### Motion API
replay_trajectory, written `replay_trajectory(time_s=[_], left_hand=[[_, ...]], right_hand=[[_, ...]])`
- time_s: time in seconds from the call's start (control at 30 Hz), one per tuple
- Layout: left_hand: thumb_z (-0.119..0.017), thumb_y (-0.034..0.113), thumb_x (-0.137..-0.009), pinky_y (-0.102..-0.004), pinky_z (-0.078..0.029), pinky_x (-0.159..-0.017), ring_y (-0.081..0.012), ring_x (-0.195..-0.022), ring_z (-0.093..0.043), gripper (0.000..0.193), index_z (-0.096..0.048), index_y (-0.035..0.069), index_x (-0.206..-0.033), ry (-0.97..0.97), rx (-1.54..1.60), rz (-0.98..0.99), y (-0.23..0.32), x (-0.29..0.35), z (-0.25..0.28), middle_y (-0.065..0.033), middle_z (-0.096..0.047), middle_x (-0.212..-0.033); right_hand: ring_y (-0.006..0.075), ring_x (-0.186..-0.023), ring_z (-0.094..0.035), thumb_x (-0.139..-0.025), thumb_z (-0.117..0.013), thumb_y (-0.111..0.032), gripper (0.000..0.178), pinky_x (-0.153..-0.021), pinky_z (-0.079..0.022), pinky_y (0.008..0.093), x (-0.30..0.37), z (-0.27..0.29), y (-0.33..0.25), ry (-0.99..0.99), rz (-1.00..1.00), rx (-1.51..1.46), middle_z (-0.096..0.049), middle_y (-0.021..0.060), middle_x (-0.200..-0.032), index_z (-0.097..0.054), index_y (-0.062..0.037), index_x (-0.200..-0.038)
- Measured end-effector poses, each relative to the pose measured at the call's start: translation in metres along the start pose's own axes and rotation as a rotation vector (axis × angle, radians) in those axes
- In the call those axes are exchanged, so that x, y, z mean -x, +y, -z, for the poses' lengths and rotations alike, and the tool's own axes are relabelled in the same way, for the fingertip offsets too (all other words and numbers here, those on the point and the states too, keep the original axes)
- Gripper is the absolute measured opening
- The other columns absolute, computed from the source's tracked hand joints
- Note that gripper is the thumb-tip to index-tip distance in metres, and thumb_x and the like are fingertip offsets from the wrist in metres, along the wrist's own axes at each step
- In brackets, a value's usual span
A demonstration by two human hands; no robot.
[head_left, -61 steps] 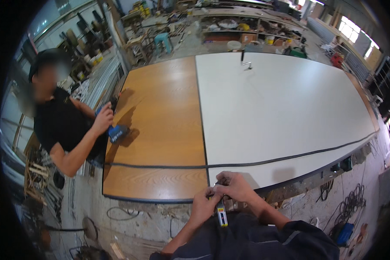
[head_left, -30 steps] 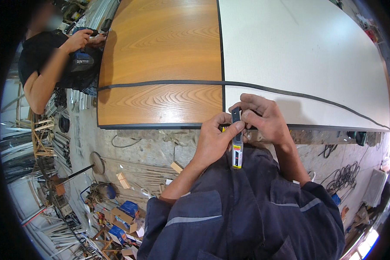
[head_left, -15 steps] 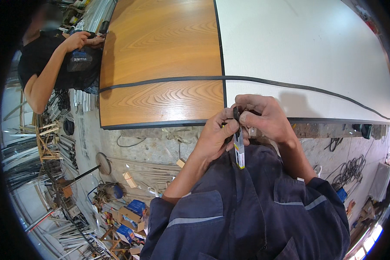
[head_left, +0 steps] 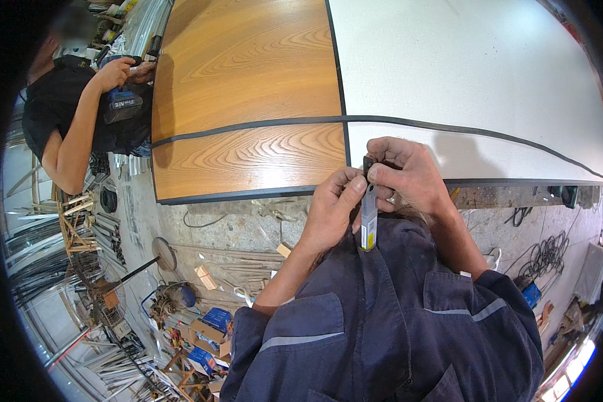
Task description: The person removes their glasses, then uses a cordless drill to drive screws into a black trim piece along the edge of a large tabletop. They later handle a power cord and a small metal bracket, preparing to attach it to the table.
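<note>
A slim, pale grey case (head_left: pixel 368 218), with a white and yellow label at its lower end and a black top end, stands nearly upright before my chest. It looks like a blade case or a utility knife; I cannot tell which. My left hand (head_left: pixel 336 204) is closed, its thumb pressed along the case's upper side. From the other side, my right hand (head_left: pixel 409 175) pinches the black end between thumb and fingers. Just beyond my hands lies a large panel (head_left: pixel 248 87), part wood-grain and part white, with a black strip (head_left: pixel 248 125) lying across it.
At the panel's left edge, a co-worker (head_left: pixel 74 127) in black holds a blue cordless drill (head_left: pixel 122 104). Blue boxes (head_left: pixel 216 318) sit on the floor at lower left, near a round metal disc on a stand (head_left: pixel 164 254). Coiled cable (head_left: pixel 546 260) lies at the right.
The case has turned and shows more of its flat face, with its black end higher between my fingers. A yellow-and-black bit by my left fingers no longer shows.
</note>
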State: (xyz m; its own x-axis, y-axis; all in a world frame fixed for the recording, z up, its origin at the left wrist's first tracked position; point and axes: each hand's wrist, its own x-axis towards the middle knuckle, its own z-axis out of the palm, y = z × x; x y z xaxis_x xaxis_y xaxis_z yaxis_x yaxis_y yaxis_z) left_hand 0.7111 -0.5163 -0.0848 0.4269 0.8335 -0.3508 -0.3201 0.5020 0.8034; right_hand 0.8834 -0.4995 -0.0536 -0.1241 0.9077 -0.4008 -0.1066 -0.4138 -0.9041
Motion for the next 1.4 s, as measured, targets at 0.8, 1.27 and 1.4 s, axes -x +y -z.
replay_trajectory(time_s=[0.8, 1.27, 1.4], left_hand=[[-0.058, 0.028, -0.104, -0.0223, -0.04, -0.046, -0.0078, -0.058, -0.052, 0.03, -0.067, 0.0, -0.099, 0.294, -0.233, -0.064, 0.011, -0.007, 0.02, -0.0044, -0.064, -0.084], [-0.069, 0.025, -0.098, -0.0236, -0.04, -0.042, -0.0096, -0.056, -0.054, 0.027, -0.068, -0.002, -0.1, 0.495, 0.008, -0.204, 0.033, -0.006, 0.071, -0.0066, -0.068, -0.084], [-0.071, 0.02, -0.096, -0.0242, -0.042, -0.044, -0.0097, -0.055, -0.054, 0.023, -0.069, -0.002, -0.101, 0.471, -0.024, -0.11, 0.024, -0.007, 0.057, -0.0061, -0.067, -0.086]], right_hand=[[0.0299, -0.076, -0.061, -0.085, -0.07, -0.018, 0.03, -0.074, -0.049, 0.0411, 0.013, -0.003, 0.043, -0.289, -0.002, 0.488, -0.061, 0.0236, -0.082, -0.062, 0.0042, -0.104], [0.0313, -0.101, -0.065, -0.087, -0.07, -0.021, 0.053, -0.093, -0.05, 0.0401, -0.017, 0.023, 0.043, -0.004, 0.216, 0.737, -0.066, 0.0214, -0.112, -0.059, 0.0059, -0.131], [0.0281, -0.099, -0.065, -0.086, -0.072, -0.019, 0.049, -0.089, -0.054, 0.0379, -0.025, 0.015, 0.027, 0.08, 0.34, 0.735, -0.065, 0.0175, -0.115, -0.061, 0.0051, -0.127]])
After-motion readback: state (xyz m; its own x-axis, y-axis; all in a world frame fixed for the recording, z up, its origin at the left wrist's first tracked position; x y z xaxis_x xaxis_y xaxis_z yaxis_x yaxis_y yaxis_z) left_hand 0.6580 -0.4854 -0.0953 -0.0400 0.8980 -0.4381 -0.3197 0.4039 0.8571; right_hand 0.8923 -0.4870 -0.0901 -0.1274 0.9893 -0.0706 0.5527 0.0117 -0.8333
